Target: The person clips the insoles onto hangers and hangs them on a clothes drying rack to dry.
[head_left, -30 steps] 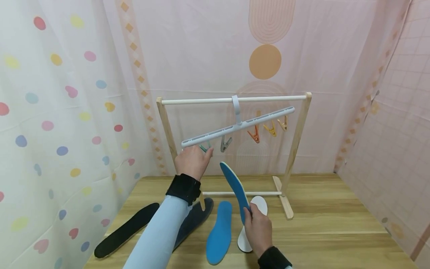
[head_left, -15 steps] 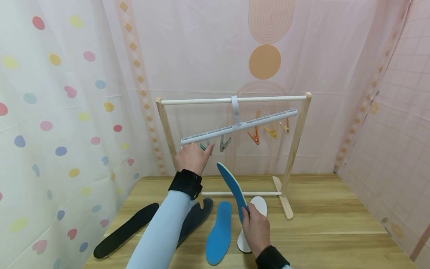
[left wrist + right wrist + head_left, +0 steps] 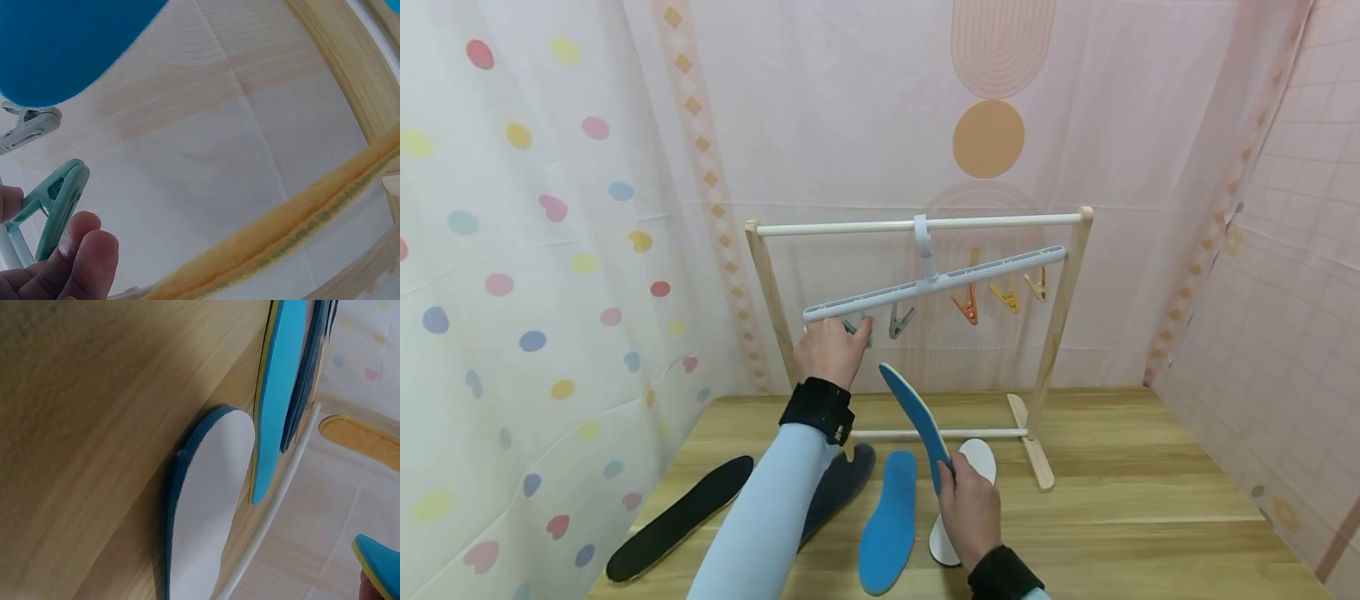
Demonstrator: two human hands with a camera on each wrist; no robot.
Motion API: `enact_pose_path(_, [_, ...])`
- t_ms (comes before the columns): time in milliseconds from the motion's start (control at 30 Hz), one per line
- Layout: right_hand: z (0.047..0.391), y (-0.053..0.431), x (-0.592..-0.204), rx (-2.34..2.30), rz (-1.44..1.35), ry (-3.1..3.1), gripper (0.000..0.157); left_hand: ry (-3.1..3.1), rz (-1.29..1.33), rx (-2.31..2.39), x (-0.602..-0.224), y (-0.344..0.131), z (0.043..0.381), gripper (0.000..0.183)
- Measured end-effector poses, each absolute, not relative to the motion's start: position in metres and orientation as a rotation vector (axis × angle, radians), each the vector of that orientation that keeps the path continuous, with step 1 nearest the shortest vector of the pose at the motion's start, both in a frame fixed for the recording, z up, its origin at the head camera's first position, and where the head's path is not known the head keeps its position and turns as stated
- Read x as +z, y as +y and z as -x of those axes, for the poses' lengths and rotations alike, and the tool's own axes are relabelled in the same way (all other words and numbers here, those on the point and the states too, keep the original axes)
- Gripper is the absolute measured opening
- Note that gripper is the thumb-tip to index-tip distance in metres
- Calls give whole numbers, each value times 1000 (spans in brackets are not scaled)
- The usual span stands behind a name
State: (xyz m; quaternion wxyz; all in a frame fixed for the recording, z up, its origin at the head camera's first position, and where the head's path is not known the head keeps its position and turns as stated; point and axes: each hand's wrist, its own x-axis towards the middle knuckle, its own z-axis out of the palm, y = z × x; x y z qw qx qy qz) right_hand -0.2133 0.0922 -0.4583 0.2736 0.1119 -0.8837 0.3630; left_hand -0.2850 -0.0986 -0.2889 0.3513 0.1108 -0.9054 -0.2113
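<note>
My left hand (image 3: pixel 830 352) is up at the lower left end of a pale blue clip hanger (image 3: pixel 880 297). Thumb and fingers pinch a green clothespin (image 3: pixel 62 197) there. In my right hand (image 3: pixel 972 510) I grip the lower part of a blue insole (image 3: pixel 913 408), its free tip pointing up and left toward the clothespin. An orange-tan insole (image 3: pixel 275 231) hangs beside the left hand, mostly hidden by my forearm in the head view. Further along the hanger are a grey clothespin (image 3: pixel 900 322), an orange one (image 3: pixel 967 307) and yellowish ones.
The hanger hooks over the white rod (image 3: pixel 835 227) of a wooden rack (image 3: pixel 1066 308). Below on the wooden table (image 3: pixel 1135 500) lie a black insole (image 3: pixel 685 518), a dark grey insole (image 3: pixel 842 492), a blue insole (image 3: pixel 889 525) and a white-faced insole (image 3: pixel 209 500). Curtains stand behind and beside.
The hanger's left end has risen a little and its right end has dipped. My right hand has shifted slightly left with the blue insole; my left hand keeps its pinch on the green clothespin.
</note>
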Motion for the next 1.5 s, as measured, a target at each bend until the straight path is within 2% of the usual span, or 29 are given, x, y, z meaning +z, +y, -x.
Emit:
enact_pose_path(333, [217, 89, -456, 906, -322, -2337, 6, -2367, -309, -536, -286, -97, 281, 61])
enact_pose_path(1500, [224, 76, -446, 893, -333, -2276, 4, -2338, -236, -485, -279, -89, 277, 54])
